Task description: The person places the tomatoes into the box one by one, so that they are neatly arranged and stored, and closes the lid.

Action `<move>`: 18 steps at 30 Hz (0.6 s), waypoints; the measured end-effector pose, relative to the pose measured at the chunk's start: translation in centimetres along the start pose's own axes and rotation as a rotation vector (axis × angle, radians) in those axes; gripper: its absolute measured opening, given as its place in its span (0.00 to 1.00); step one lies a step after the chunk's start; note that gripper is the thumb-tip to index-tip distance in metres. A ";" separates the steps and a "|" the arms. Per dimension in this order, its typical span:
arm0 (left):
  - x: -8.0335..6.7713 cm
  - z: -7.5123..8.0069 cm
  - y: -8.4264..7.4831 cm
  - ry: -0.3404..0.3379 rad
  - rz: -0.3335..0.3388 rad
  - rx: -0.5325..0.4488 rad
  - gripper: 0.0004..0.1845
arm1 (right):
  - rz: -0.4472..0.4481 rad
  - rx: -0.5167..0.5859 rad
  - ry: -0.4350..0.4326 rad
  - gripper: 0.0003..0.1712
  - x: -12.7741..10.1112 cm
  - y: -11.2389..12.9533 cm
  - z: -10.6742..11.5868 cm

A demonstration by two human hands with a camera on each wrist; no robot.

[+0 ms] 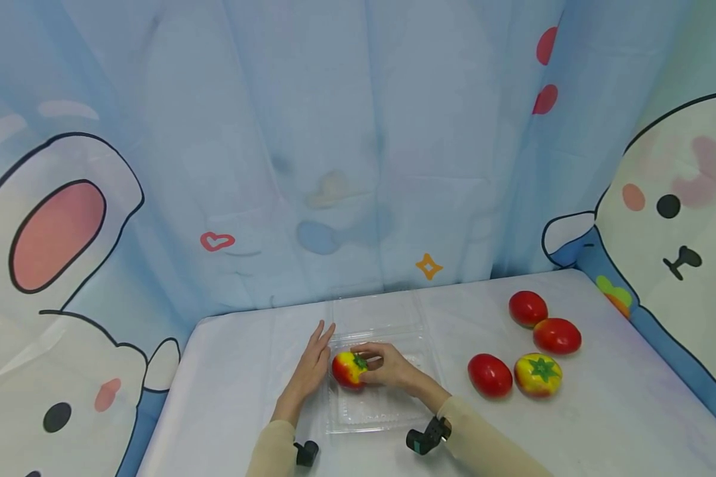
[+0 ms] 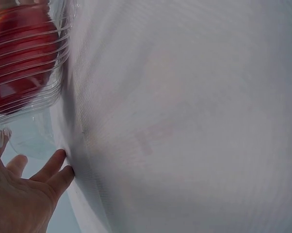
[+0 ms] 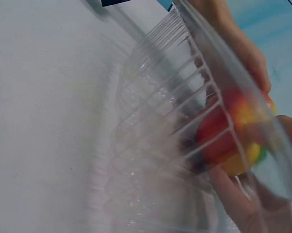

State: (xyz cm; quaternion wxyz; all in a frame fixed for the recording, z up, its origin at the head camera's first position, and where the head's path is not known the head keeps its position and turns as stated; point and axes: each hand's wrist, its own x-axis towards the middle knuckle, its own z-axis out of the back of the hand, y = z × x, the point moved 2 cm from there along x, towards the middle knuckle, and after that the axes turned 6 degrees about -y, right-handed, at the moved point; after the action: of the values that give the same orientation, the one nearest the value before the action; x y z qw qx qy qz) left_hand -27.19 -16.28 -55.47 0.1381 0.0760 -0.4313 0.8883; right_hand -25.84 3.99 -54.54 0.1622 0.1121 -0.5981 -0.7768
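A clear plastic clamshell box (image 1: 388,404) lies on the white table with its lid folded back. Inside its left part is a red-and-yellow toy fruit (image 1: 345,372) with a green star-shaped leaf top. My right hand (image 1: 390,366) grips this fruit between thumb and fingers; the right wrist view shows the fruit (image 3: 223,131) through the ribbed clear wall. At the box's left edge, my left hand (image 1: 311,364) has its fingers extended. In the left wrist view, the left hand (image 2: 27,194) is beside the box, its fingers spread near the cloth.
To the right of the box lie three red oval fruits (image 1: 490,375) and a yellow one (image 1: 538,375) with a green star top. A blue patterned curtain (image 1: 334,165) hangs behind the white tablecloth (image 1: 227,384).
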 end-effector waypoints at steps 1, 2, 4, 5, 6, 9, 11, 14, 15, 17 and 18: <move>0.0 0.0 0.0 0.000 -0.001 -0.001 0.26 | 0.003 0.008 0.000 0.30 -0.1 0.0 0.0; -0.1 0.0 0.0 0.000 -0.001 -0.001 0.26 | 0.005 0.018 -0.001 0.30 -0.1 0.0 0.0; -0.1 -0.1 0.0 0.002 0.001 0.001 0.26 | 0.011 0.029 -0.005 0.31 -0.2 0.0 0.0; -0.1 -0.1 0.0 0.003 0.005 0.001 0.26 | 0.010 0.031 -0.007 0.31 -0.2 0.0 -0.1; -0.1 -0.1 0.0 0.004 0.010 -0.001 0.26 | 0.010 0.030 -0.010 0.31 -0.2 0.1 0.0; 0.0 -0.1 0.0 0.007 0.024 -0.002 0.26 | 0.005 0.022 -0.018 0.31 -0.2 0.1 0.0; 0.0 -0.1 0.0 0.008 0.033 -0.003 0.26 | 0.002 0.014 -0.018 0.30 -0.2 0.1 0.1; 0.0 0.0 0.0 0.007 0.035 0.001 0.26 | -0.002 0.001 -0.016 0.30 -0.1 0.0 0.2; 0.0 0.0 0.0 0.007 0.038 0.003 0.26 | -0.002 -0.006 -0.015 0.30 -0.1 0.0 0.2; 0.0 0.0 0.0 0.008 0.041 0.003 0.26 | -0.003 -0.012 -0.020 0.30 -0.1 0.1 0.3; 0.0 0.1 0.0 0.009 0.044 0.004 0.26 | -0.005 -0.018 -0.022 0.30 -0.1 0.2 0.4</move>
State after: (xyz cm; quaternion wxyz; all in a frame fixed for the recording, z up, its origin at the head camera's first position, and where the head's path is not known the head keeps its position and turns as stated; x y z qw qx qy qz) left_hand -27.14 -16.31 -55.41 0.1205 0.0629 -0.4305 0.8923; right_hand -25.86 4.36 -54.25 0.1546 0.1033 -0.5928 -0.7836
